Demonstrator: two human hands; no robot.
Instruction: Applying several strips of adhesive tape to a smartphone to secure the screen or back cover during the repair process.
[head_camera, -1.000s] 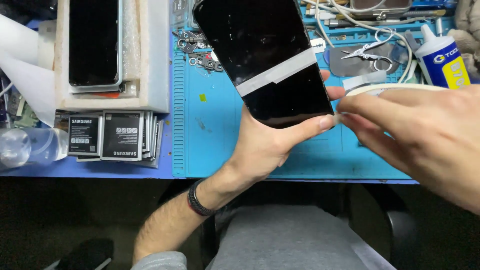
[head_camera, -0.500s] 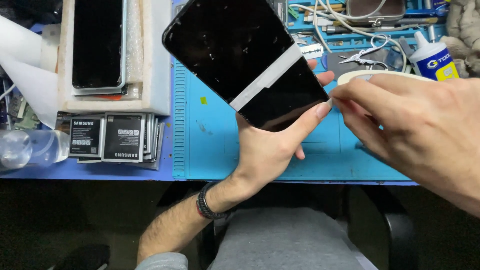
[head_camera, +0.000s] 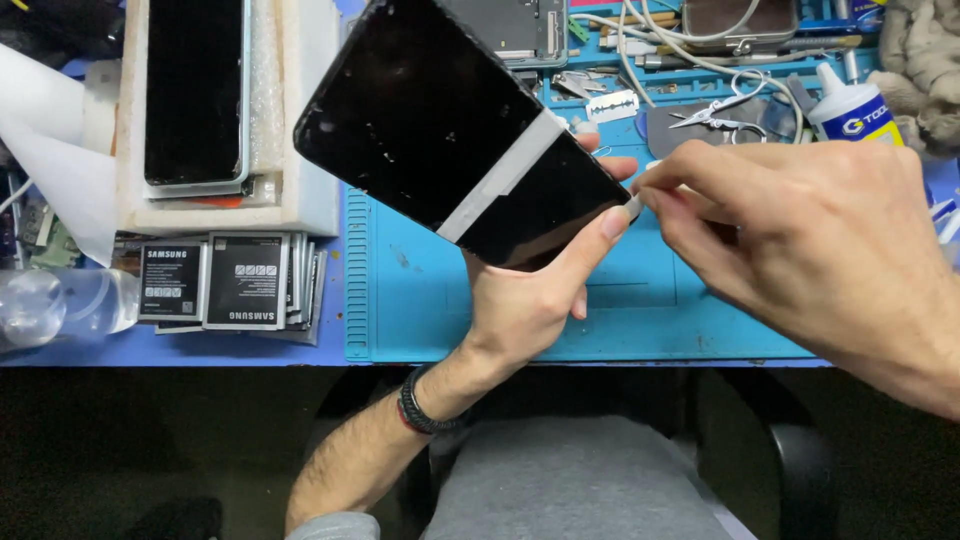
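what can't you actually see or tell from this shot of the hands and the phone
- Head view: the underside of the dark phone and most of the left hand behind it are hidden by the phone itself.
- What the right hand pinches at the phone's corner is too small to identify; its fingers cover it.
- The phone's top corner and the glue bottle are partly cut off or covered.

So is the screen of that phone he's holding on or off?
Off, as far as shows: the phone held in the left hand has a uniformly black screen with only dust specks and a pale tape strip across it.
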